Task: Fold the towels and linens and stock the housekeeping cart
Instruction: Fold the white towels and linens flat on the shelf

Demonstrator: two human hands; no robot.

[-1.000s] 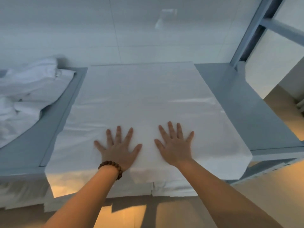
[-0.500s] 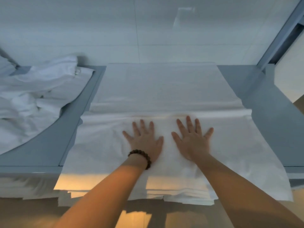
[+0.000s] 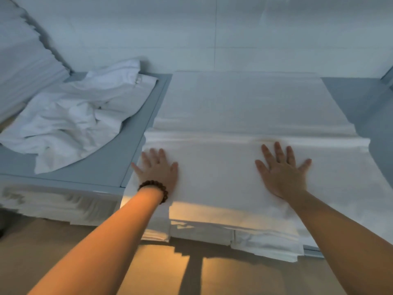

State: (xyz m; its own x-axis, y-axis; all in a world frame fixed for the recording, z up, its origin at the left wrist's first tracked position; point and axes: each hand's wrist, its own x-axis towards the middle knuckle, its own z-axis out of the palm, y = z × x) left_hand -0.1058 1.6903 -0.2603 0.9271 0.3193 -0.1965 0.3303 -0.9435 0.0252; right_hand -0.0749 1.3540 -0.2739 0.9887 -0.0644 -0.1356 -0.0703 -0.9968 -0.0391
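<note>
A large white sheet (image 3: 244,103) lies folded flat on the grey table (image 3: 119,158), its near edge hanging over the front in layers. A fold ridge runs across it just beyond my fingertips. My left hand (image 3: 158,170), with a bead bracelet on the wrist, presses flat on the sheet near its left edge, fingers spread. My right hand (image 3: 282,169) presses flat on the sheet further right, fingers spread too. Neither hand grips the cloth.
A crumpled heap of white linen (image 3: 74,122) lies on the table's left part. More white cloth (image 3: 23,52) rises at the far left. A pale wall stands behind the table. Wooden floor shows below the front edge.
My hands have slid apart across the sheet, the left one to its left edge and the right one further right. The view has shifted left, showing more of the crumpled linen.
</note>
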